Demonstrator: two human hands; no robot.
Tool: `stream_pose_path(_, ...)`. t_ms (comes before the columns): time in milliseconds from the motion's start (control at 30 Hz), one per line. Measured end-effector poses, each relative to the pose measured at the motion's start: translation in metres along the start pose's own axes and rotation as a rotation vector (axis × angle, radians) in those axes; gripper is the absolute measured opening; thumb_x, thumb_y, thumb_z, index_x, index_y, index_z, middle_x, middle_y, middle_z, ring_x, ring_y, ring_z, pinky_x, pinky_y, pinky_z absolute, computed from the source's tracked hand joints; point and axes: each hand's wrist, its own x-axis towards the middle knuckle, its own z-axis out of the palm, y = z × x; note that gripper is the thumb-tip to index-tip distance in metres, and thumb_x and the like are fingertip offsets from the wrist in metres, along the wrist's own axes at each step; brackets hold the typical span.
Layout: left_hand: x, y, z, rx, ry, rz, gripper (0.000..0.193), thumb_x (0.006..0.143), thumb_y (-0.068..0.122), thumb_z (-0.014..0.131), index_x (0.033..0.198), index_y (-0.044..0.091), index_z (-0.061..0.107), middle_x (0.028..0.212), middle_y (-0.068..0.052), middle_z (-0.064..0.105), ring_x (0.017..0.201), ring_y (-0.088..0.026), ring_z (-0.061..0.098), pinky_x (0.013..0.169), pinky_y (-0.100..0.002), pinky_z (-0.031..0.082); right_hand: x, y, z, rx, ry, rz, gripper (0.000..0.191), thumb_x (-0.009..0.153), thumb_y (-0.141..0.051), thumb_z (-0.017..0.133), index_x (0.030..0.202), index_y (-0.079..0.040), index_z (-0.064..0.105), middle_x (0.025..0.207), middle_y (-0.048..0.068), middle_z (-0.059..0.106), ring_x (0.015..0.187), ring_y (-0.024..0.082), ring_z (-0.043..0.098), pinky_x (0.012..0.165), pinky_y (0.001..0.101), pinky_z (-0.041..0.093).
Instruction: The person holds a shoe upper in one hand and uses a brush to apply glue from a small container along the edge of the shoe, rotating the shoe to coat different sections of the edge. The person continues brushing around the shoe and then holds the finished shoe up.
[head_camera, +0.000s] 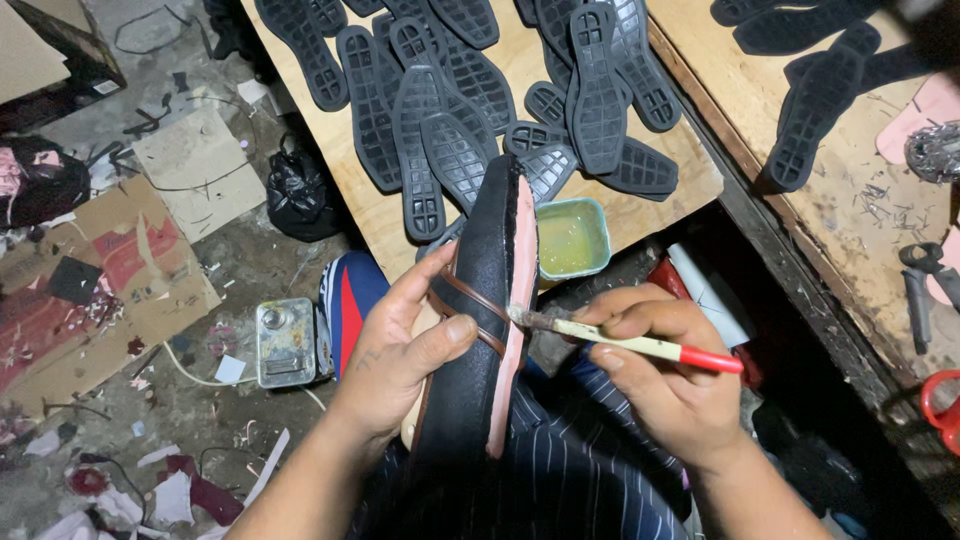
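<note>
Head view: black shoe upper with pink insole, held over the lap below the workbench.

The upper is clasped round its waist by the left hand, thumb across the brown strap; it is judged light, soft and pliable, best gripped mid-length. A red-tipped brush is pinched in the right hand, bristles touching the insole edge. A glue tub and grey outsoles are near.

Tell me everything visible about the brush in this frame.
The brush is thin, with a pale yellowish handle, a red end and a dark, glue-caked tip. It lies nearly level, red end pointing right. The right hand pinches it between thumb and fingers. Its tip touches the pink edge of the black shoe that the left hand holds.
</note>
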Motion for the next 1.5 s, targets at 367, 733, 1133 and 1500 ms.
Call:
stream_pose_path(367,-0.001,-0.002,-0.005,0.057,-0.094,0.059,0.083,0.085,0.018,0.077,0.157,0.001,0.040,0.138,-0.015,0.062,0.124,-0.022,0.063,0.108,-0.040,0.050,0.027,-0.007,0.002,-0.221,0.029,-0.151,0.020,0.098,0.006,0.069,0.116,0.000,0.062,0.122,0.017,0.064,0.112,0.022,0.067,0.101,0.0338,0.057)
stream_pose_path(733,-0.002,0.003,0.001,0.031,-0.098,0.080,0.082,0.086,0.017,0.076,0.157,0.001,0.038,0.140,-0.013,0.061,0.126,-0.021,0.061,0.109,-0.039,0.050,0.023,-0.006,0.005,-0.220,0.006,-0.115,0.018,0.097,0.004,0.069,0.113,0.000,0.062,0.123,0.017,0.066,0.109,0.023,0.067,0.099,0.0330,0.056)
stream_pose_path(1133,0.000,0.006,0.004,0.106,-0.051,0.154,0.081,0.089,0.016,0.075,0.159,-0.001,0.038,0.149,-0.012,0.056,0.137,-0.019,0.056,0.118,-0.037,0.042,0.012,-0.004,0.008,-0.123,-0.047,-0.029,0.017,0.097,0.002,0.068,0.112,0.000,0.063,0.118,0.017,0.066,0.113,0.025,0.069,0.102,0.0372,0.057)
stream_pose_path(1500,0.000,0.002,0.005,-0.172,-0.092,0.109,0.089,0.087,0.009,0.076,0.161,0.001,0.027,0.142,-0.016,0.057,0.126,-0.026,0.061,0.109,-0.044,0.050,0.008,-0.004,0.007,-0.262,-0.037,-0.070,0.019,0.093,0.003,0.069,0.111,-0.001,0.061,0.115,0.016,0.067,0.103,0.023,0.069,0.093,0.0339,0.057)
